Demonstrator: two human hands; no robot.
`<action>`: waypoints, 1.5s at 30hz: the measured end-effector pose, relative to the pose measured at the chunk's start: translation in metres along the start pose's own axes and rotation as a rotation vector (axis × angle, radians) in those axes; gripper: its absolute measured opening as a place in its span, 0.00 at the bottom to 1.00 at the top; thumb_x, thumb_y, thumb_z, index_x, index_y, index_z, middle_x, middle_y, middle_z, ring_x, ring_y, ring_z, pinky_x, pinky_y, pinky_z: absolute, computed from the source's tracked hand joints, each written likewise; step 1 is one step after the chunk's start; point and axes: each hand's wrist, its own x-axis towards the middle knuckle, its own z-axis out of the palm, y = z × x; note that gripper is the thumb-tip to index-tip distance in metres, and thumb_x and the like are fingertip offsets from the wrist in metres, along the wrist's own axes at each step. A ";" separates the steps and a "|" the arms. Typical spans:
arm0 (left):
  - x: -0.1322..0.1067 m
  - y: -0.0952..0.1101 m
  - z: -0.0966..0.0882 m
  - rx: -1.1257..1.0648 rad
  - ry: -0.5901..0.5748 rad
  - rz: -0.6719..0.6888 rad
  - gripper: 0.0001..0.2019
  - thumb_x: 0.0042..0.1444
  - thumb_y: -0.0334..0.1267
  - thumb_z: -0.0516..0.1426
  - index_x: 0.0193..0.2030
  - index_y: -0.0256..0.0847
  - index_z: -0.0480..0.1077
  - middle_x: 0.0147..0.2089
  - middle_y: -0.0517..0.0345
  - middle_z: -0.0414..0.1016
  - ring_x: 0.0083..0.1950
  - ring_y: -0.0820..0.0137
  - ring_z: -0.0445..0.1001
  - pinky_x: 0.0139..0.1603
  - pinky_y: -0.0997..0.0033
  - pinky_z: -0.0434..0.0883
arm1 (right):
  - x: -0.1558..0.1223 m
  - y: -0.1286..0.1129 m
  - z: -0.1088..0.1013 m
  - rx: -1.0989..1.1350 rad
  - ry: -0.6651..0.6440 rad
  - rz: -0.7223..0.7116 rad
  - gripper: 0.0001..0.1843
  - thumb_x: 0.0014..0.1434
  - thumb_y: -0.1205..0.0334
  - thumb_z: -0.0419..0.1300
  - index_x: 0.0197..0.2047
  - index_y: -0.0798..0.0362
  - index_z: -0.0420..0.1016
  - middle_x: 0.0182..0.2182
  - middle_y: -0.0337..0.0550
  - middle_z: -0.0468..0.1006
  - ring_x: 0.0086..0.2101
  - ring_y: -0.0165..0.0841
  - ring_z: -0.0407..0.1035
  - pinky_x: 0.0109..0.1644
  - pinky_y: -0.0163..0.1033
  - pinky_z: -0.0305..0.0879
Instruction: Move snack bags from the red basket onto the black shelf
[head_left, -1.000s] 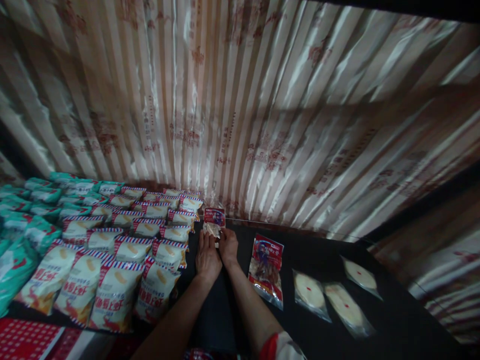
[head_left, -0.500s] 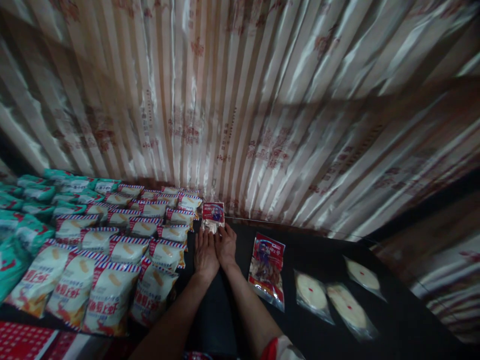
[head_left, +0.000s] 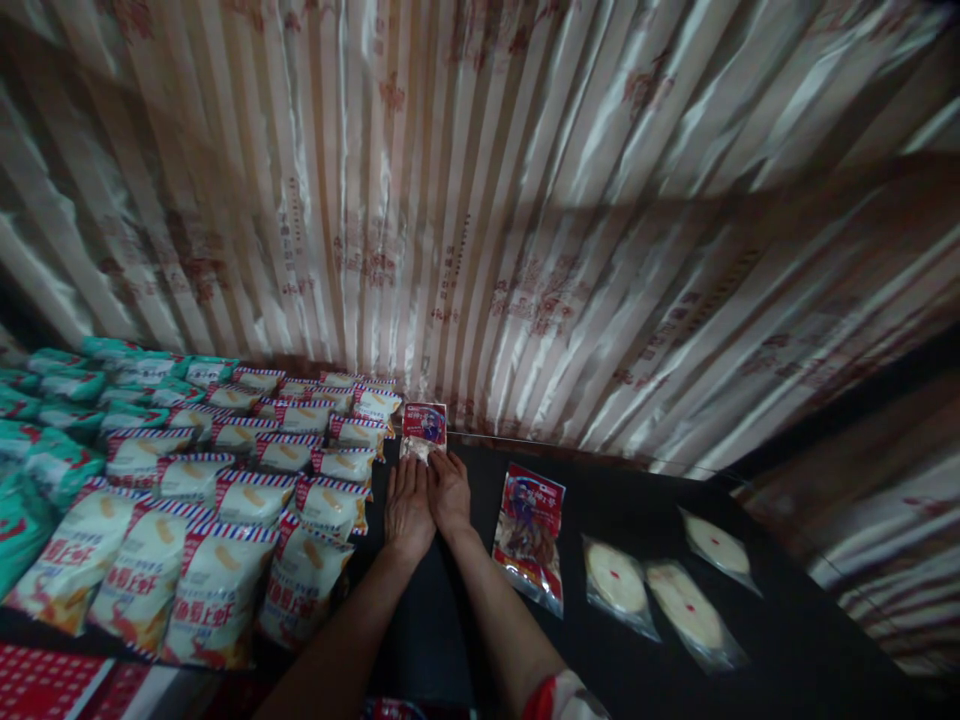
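At the far left lie teal bags [head_left: 45, 400], then rows of white snack bags [head_left: 225, 500] with red-and-blue striped tops, reaching almost to the hands. The left hand [head_left: 407, 505] rests palm down on the dark table [head_left: 750, 640], fingers stretched out flat and together, holding nothing. The small red packet [head_left: 424, 430] lies just beyond the fingertips of both hands, at the table's far edge against the striped curtain [head_left: 487, 200]. The right hand [head_left: 448, 492], touching the left, is also flat and open, its fingertips on the packet's near edge. Right of it lie a larger red packet [head_left: 529, 535] and three wrapped round cakes [head_left: 686, 610].
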 end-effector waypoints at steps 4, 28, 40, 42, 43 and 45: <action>0.000 0.002 0.000 0.011 0.007 -0.010 0.23 0.59 0.31 0.44 0.61 0.30 0.60 0.65 0.43 0.57 0.67 0.61 0.53 0.66 0.56 0.55 | -0.004 -0.003 -0.008 0.010 0.028 -0.038 0.19 0.60 0.69 0.47 0.47 0.57 0.76 0.45 0.50 0.78 0.53 0.34 0.66 0.63 0.48 0.51; -0.083 0.096 -0.039 -0.270 -0.380 0.350 0.25 0.57 0.30 0.41 0.61 0.31 0.60 0.65 0.50 0.59 0.68 0.64 0.50 0.68 0.58 0.49 | -0.114 0.033 -0.126 -0.352 0.018 0.245 0.20 0.56 0.68 0.49 0.48 0.58 0.76 0.51 0.57 0.72 0.55 0.42 0.62 0.60 0.48 0.53; -0.118 0.088 -0.055 -0.192 -0.326 0.274 0.22 0.56 0.30 0.44 0.55 0.30 0.67 0.59 0.43 0.67 0.62 0.62 0.62 0.66 0.57 0.53 | -0.140 0.023 -0.118 -0.120 0.113 0.295 0.19 0.53 0.72 0.49 0.42 0.58 0.78 0.52 0.56 0.71 0.54 0.41 0.64 0.56 0.43 0.61; -0.122 0.083 -0.055 -0.180 -0.308 0.255 0.21 0.56 0.30 0.45 0.53 0.28 0.68 0.58 0.42 0.67 0.61 0.60 0.62 0.66 0.57 0.55 | -0.141 0.023 -0.113 -0.050 0.165 0.354 0.20 0.50 0.72 0.51 0.44 0.59 0.76 0.52 0.57 0.71 0.53 0.42 0.64 0.55 0.44 0.62; -0.125 0.081 -0.056 -0.180 -0.302 0.249 0.21 0.56 0.30 0.45 0.53 0.29 0.68 0.58 0.42 0.68 0.61 0.60 0.63 0.65 0.58 0.56 | -0.142 0.023 -0.111 -0.015 0.189 0.381 0.21 0.49 0.72 0.52 0.46 0.59 0.75 0.51 0.58 0.71 0.53 0.43 0.65 0.55 0.44 0.62; -0.129 0.076 -0.057 -0.189 -0.294 0.237 0.20 0.56 0.30 0.46 0.52 0.31 0.69 0.57 0.44 0.69 0.61 0.60 0.63 0.64 0.58 0.58 | -0.142 0.022 -0.109 0.058 0.230 0.425 0.23 0.46 0.72 0.54 0.48 0.59 0.73 0.50 0.58 0.72 0.52 0.44 0.66 0.55 0.45 0.62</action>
